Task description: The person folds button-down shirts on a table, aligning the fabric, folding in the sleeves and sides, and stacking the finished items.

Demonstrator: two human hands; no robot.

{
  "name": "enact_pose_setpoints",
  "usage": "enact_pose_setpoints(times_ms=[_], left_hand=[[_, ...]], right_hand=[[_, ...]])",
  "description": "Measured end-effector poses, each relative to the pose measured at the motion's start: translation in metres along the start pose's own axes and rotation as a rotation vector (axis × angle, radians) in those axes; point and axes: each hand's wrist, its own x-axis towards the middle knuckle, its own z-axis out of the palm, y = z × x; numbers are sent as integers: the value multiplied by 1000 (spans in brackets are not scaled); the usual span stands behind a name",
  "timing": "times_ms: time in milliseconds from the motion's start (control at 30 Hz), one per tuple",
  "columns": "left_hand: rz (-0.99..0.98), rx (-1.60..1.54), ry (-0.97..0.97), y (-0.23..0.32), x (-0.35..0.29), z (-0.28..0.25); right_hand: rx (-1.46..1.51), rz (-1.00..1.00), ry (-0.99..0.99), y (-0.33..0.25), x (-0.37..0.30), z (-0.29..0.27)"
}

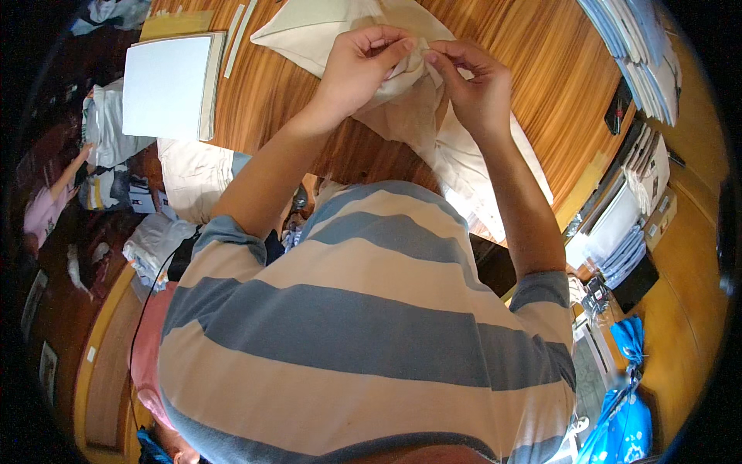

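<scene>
A piece of thin cream fabric [301, 35] lies partly spread on the wood-grain table [533, 39], with its middle bunched up. My left hand [357, 68] pinches a gathered part of the fabric between thumb and fingers. Close beside it, my right hand [478, 83] has thumb and forefinger closed on the same gathered edge. Loose folds hang below both hands, and a pale length of cloth runs down past the table's near edge by my right forearm. Whether anything small sits between the fingertips cannot be made out.
A white sheet on a stack of boards [166, 89] lies at the table's left, with narrow pale strips [236, 46] beside it. Folded blue and white cloths [634, 62] are piled far right. A small dark tool [618, 107] rests at the right edge. Another person's pink sleeve [46, 209] shows left.
</scene>
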Motion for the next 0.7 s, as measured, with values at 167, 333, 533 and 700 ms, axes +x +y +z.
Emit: enact_pose_setpoints(times_ms=[167,333,533,700], left_hand=[[-71,-50,-7,5,0,0],[-223,45,-82,-4,15,-9],[-204,-172,51,-2,7,3],[36,161,100,8,-9,13]], right_hand=[[-18,-125,51,2,-3,5],[-216,-287,-143,5,12,-17],[-161,-202,-97,7,17,-15],[-118,-118,10,1,5,1]])
